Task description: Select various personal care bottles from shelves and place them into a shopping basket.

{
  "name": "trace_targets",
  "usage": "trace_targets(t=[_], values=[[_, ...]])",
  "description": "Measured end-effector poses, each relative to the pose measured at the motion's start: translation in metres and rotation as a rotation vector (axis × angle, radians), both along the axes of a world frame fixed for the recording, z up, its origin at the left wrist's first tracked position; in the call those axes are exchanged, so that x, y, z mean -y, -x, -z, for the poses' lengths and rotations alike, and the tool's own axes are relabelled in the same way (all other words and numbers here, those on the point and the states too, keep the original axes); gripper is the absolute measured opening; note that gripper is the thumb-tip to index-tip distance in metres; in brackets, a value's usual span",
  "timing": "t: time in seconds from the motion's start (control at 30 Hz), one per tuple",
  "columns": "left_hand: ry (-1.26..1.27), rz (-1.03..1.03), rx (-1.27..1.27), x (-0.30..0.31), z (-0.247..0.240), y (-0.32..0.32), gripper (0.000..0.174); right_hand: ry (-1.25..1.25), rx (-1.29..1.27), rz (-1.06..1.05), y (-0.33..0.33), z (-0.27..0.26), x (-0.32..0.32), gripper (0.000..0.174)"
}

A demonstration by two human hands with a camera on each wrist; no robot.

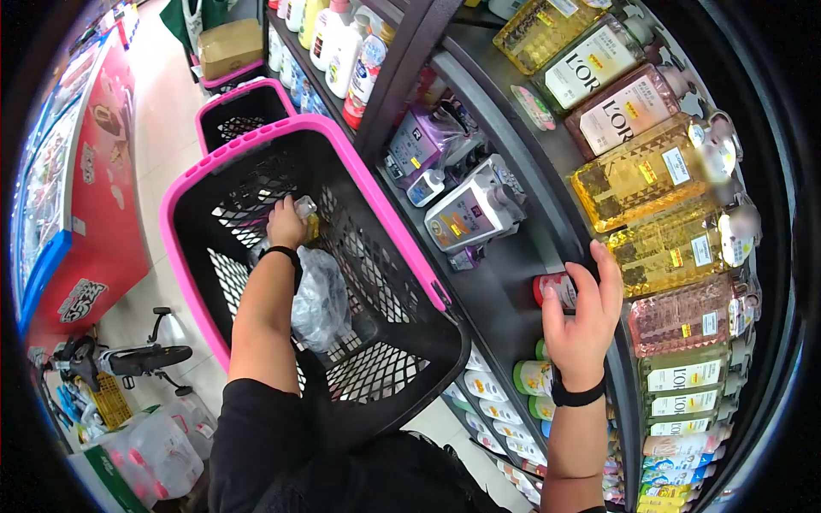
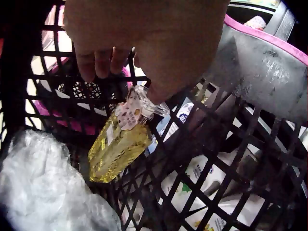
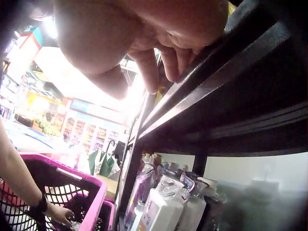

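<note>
Down inside the black basket with a pink rim (image 1: pixel 312 124), my left hand (image 1: pixel 286 225) grips a clear bottle of yellow liquid (image 1: pixel 313 226). In the left wrist view the bottle (image 2: pixel 120 144) hangs tilted from the left hand (image 2: pixel 149 38), held at its wrapped pump top. A crumpled clear plastic bag (image 1: pixel 321 299) lies beside it in the basket. My right hand (image 1: pixel 586 325) is at the front edge of the shelf of large pump bottles, fingers spread and holding nothing. The right wrist view shows this hand (image 3: pixel 139 41) against the dark shelf edge (image 3: pixel 178 94).
Yellow, pink and green pump bottles (image 1: pixel 637 184) line the right shelf. White and purple bottles (image 1: pixel 470 209) stand on the shelf below, near a red-lidded jar (image 1: pixel 558 289). Another pink-rimmed basket (image 1: pixel 244 109) is behind mine. At left are a red freezer (image 1: pixel 98 188) and a small bicycle (image 1: pixel 137 359).
</note>
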State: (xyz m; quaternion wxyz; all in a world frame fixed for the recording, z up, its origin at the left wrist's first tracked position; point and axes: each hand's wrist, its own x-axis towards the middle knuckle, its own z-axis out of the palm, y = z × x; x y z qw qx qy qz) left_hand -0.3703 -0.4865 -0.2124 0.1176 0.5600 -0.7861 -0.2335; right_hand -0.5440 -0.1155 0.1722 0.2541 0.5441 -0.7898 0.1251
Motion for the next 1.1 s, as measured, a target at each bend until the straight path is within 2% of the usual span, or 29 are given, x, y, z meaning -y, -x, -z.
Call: trace_targets(t=[0.17, 0.2, 0.3, 0.4, 0.5, 0.6, 0.73, 0.83, 0.9, 1.03, 1.1], values=[[0.132, 0.303, 0.302, 0.004, 0.001, 0.026, 0.069, -0.013, -0.015, 0.010, 0.002, 0.001, 0.000, 0.034], [-0.016, 0.299, 0.309, 0.006, -0.010, 0.032, 0.071, -0.015, -0.013, 0.012, 0.002, 0.000, 0.001, 0.034], [0.072, 0.313, 0.405, 0.008, 0.004, 0.042, 0.047, -0.027, 0.002, 0.022, 0.002, 0.001, 0.000, 0.034], [0.368, 0.262, 0.501, -0.007, 0.007, 0.042, 0.035, -0.019, -0.003, 0.017, 0.003, 0.000, 0.001, 0.035], [0.153, 0.350, 0.606, -0.019, -0.037, 0.042, 0.032, 0.006, -0.002, 0.005, 0.002, 0.000, 0.001, 0.037], [0.090, 0.413, 0.606, -0.028, -0.067, 0.042, 0.031, 0.035, 0.018, -0.020, 0.001, 0.000, 0.000, 0.040], [0.007, 0.507, 0.504, -0.055, -0.150, 0.031, 0.034, 0.070, 0.011, -0.054, -0.005, -0.003, -0.002, 0.045], [0.016, 0.594, 0.451, -0.097, -0.236, 0.007, 0.043, 0.222, 0.216, -0.246, -0.032, 0.013, -0.009, 0.050], [0.084, 0.607, 0.363, -0.129, -0.290, -0.012, 0.041, 0.191, 0.390, -0.365, -0.065, 0.040, -0.013, 0.065], [0.151, 0.576, 0.152, -0.206, -0.384, -0.050, 0.040, 0.204, 0.791, -0.388, -0.122, 0.090, -0.015, 0.094], [0.158, 0.593, 0.114, -0.240, -0.420, -0.067, 0.038, 0.263, 0.805, -0.385, -0.132, 0.098, -0.018, 0.090]])
